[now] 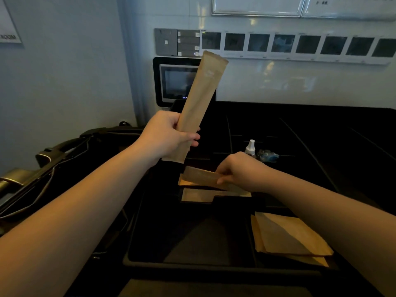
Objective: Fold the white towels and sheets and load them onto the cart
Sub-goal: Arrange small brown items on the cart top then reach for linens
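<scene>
My left hand point(169, 136) grips a long brown paper packet point(201, 95) near its lower end and holds it upright, tilted to the right, above a black compartmented cart tray point(150, 260). My right hand point(237, 170) pinches another brown paper packet point(201, 176) lying on a small stack in a narrow compartment at the tray's middle. More flat brown paper bags point(287, 239) lie in the compartment at the lower right. No white towels or sheets are in view.
A small white bottle point(250, 146) and a clear wrapped item point(267, 155) sit in a far compartment. A wall screen point(177, 82) and a row of dark photo cards point(295, 45) are behind. A dark bag with straps point(70, 155) hangs at the left.
</scene>
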`<state>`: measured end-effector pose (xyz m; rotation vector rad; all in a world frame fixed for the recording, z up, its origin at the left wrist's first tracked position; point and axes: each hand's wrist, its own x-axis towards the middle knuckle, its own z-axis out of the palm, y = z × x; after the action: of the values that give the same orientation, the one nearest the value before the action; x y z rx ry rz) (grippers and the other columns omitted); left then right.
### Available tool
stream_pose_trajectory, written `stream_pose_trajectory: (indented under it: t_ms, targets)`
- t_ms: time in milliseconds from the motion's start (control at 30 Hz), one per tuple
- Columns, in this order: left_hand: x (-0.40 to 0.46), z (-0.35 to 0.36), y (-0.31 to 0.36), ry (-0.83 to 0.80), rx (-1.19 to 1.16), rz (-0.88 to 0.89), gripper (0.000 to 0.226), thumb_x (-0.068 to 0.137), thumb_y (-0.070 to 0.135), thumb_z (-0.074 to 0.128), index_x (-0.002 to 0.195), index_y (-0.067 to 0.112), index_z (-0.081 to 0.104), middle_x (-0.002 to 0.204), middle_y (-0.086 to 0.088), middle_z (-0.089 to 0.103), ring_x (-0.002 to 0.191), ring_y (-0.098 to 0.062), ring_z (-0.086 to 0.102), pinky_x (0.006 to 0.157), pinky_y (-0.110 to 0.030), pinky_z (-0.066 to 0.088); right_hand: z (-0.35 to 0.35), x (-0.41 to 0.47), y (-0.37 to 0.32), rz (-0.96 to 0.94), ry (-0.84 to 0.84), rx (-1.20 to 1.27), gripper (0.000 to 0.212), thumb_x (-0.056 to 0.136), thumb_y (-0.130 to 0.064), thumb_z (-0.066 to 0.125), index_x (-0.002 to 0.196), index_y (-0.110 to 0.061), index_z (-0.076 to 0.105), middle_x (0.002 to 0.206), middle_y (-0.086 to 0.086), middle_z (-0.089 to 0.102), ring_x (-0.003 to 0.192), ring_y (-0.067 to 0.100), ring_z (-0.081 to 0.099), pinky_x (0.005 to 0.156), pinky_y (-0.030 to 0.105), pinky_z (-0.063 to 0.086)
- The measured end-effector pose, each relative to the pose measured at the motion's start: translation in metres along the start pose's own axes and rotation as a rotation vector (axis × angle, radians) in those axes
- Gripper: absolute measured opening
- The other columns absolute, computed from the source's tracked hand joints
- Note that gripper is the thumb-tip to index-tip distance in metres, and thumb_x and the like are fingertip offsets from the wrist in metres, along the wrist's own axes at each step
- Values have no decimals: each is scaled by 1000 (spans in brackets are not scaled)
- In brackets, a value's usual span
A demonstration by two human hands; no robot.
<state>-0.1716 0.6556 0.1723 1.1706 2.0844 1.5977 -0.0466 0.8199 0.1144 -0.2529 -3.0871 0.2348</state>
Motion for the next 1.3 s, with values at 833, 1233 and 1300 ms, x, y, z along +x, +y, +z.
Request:
stream_pose_trajectory:
  t_ms: [833,1233,1300]
  targets:
    - [15,18,-6,-161,540,89,22,78,21,77,82,39,63,77,11,70,68,6,64,51,-7,39,-63,-62,-28,-356,852,-428,30,85,-23,65,112,-9,64,112,12,61,107,25,53,92,37,44]
    - [15,28,-13,-277,714,308,30,80,29,73,107,38,64,91,20,62,87,5,56,68,-9,36,-63,-60,-9,-99,552,-512,29,84,-15,71,112,-17,68,95,2,71,85,23,67,82,35,46]
    - [11,23,-14,-252,734,382,31,83,30,69,112,39,62,93,23,59,90,7,54,69,-9,37,-58,-62,1,-57,559,-382,24,88,-19,66,111,-18,69,94,1,71,83,21,66,75,32,48]
